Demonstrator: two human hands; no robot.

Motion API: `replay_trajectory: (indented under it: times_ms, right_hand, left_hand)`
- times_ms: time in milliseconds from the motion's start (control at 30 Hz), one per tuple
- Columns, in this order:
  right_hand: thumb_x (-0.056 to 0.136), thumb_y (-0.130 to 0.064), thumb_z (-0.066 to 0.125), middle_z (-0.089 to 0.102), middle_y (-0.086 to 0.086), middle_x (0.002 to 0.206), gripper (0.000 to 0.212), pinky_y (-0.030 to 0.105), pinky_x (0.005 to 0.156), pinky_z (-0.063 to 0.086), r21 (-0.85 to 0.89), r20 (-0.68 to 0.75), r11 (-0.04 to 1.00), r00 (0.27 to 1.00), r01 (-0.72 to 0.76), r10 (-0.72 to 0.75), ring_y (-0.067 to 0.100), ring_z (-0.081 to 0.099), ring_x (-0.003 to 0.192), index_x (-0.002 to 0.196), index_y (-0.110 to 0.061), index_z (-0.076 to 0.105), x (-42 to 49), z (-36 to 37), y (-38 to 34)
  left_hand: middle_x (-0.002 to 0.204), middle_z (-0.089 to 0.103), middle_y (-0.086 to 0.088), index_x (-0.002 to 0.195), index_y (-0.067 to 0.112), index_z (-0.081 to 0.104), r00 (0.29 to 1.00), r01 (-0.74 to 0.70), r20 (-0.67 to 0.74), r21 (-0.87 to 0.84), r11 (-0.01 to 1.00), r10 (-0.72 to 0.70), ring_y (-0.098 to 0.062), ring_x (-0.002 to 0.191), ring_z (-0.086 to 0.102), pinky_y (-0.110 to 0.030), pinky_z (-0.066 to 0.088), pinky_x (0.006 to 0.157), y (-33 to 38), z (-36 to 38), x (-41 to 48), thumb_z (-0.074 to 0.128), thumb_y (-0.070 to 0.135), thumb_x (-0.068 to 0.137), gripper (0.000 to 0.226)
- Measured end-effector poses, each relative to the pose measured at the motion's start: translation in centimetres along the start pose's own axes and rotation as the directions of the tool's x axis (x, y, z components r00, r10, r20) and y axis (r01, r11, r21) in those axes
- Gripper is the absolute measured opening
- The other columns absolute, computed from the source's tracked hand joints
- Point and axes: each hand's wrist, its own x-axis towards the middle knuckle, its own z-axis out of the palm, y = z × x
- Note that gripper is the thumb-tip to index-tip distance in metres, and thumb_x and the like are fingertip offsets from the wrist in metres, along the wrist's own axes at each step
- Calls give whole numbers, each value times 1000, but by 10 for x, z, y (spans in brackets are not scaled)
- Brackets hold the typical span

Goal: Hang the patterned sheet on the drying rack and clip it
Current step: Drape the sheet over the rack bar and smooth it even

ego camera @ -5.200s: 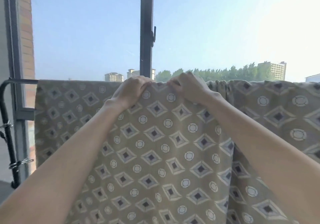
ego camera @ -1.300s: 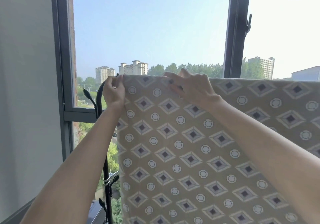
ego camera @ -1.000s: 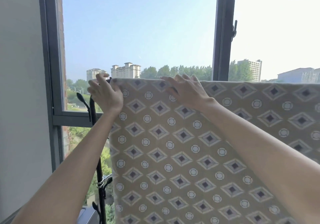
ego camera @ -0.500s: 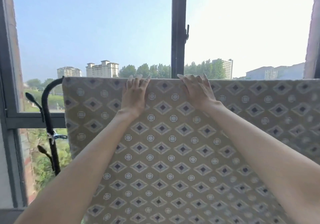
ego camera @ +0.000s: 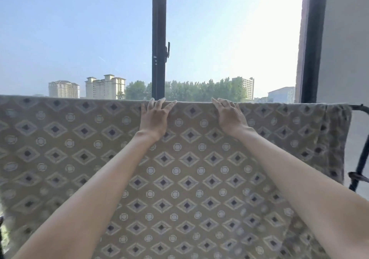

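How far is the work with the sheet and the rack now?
Done: the beige diamond-patterned sheet hangs over the black metal drying rack, spread wide along the top bar. In hand: the left hand and right hand press flat on its top edge, fingers straight. To do: clipping; no clip shows on that edge.

Clear room above sheet top edge; window post behind centre; bare rack end at right, near wall.

Sheet over rack; left hand, right hand on top edge.
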Motion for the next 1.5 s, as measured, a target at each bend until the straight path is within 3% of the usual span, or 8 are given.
replay_trajectory:
  times_ms: [200, 533, 700, 933, 1200, 1300, 1400, 1500]
  right_hand:
    - [100, -15, 31, 28, 1, 153, 50, 48, 117, 9, 8, 8, 996, 996, -90, 90, 23, 25, 141, 148, -30, 25, -11, -30, 74]
    - [102, -40, 24, 30, 5, 151, 45, 52, 106, 36, 70, -89, 956, 953, -285, 290, 28, 36, 134, 142, -26, 38, -33, -56, 203]
    - [100, -40, 28, 19, 7, 154, 43, 59, 107, 25, 40, -193, 891, 872, -452, 450, 34, 12, 141, 139, -26, 41, -45, -67, 270]
    - [92, -54, 43, 23, 12, 146, 53, 51, 94, 36, 235, -189, 776, 756, -585, 627, 40, 31, 125, 135, -23, 34, -51, -84, 349]
    - [101, -20, 38, 52, 2, 81, 22, 25, 48, 38, 462, -104, 842, 926, -279, 364, 15, 52, 61, 120, -8, 35, -52, -95, 380]
    - [102, -14, 36, 61, 5, 87, 20, 15, 46, 35, 442, -188, 876, 934, -194, 302, 5, 49, 56, 113, -4, 50, -39, -102, 381]
    - [101, -13, 39, 65, 6, 91, 23, 14, 45, 33, 451, -239, 880, 931, -147, 277, 4, 46, 51, 112, -5, 57, -20, -111, 385]
    - [100, -14, 42, 65, 1, 86, 17, 19, 43, 35, 464, -276, 879, 924, -112, 264, 4, 43, 42, 108, -12, 57, 0, -118, 389]
  left_hand:
    - [144, 40, -1, 146, 36, 21, 996, -90, 3, -27, 996, 90, -24, 135, 33, -54, 5, 115, 83, 10, 29, 47, 13, 97, 60]
    - [133, 53, 1, 144, 33, 29, 955, -283, -128, -108, 953, 269, -22, 125, 46, -56, 4, 115, 226, 40, 54, 33, 34, 101, 43]
    - [131, 54, -1, 143, 31, 34, 941, -299, -195, -87, 950, 278, -22, 125, 47, -55, 2, 115, 287, 57, 65, 29, 34, 99, 44]
    - [123, 58, -3, 133, 31, 49, 929, -272, -280, -74, 959, 242, -28, 119, 49, -58, -4, 113, 368, 83, 69, 31, 41, 101, 38]
    - [122, 57, -5, 132, 35, 49, 950, -161, -288, -114, 980, 123, -29, 121, 45, -56, -10, 110, 416, 92, 72, 11, 48, 95, 55]
    - [115, 60, -5, 129, 35, 52, 956, -125, -277, -85, 988, 97, -29, 115, 48, -55, -2, 111, 417, 95, 76, 21, 47, 98, 46]
    - [92, 66, -5, 115, 29, 61, 952, -111, -290, -30, 993, 98, -25, 89, 58, -46, 30, 95, 417, 89, 80, 22, 48, 99, 47]
    - [51, 46, 3, 70, 16, 59, 970, -76, -227, 37, 996, 82, -16, 50, 47, -38, 39, 87, 418, 74, 90, 18, 49, 99, 61]
